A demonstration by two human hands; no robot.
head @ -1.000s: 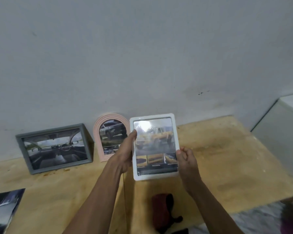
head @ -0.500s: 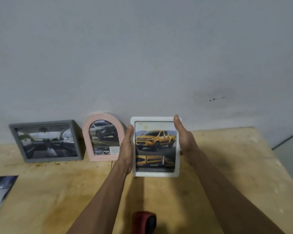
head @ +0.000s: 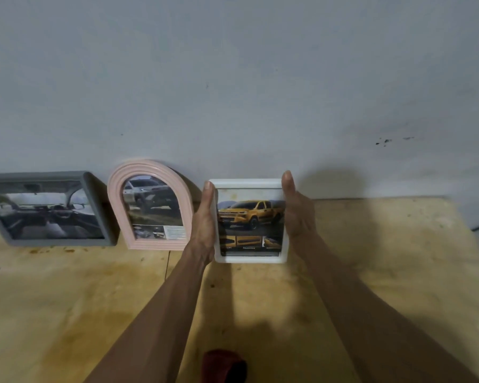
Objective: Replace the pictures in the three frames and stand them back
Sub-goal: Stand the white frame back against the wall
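The white frame (head: 250, 221) stands on the desk (head: 371, 272) near the wall, right of the pink frame (head: 152, 205), pressed between the left hand (head: 203, 225) and right hand (head: 297, 214). Seat its prop firmly, then release gently.

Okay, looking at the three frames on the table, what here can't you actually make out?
Head view, the only one:
- White frame: its back, stand and any contact with the wall are hidden by the frame itself; left hand and right hand cover its sides.
- Grey frame: left end cut off by the picture edge.
- Pink frame: caption print too small to read.
- Red object: cut off at the bottom edge.
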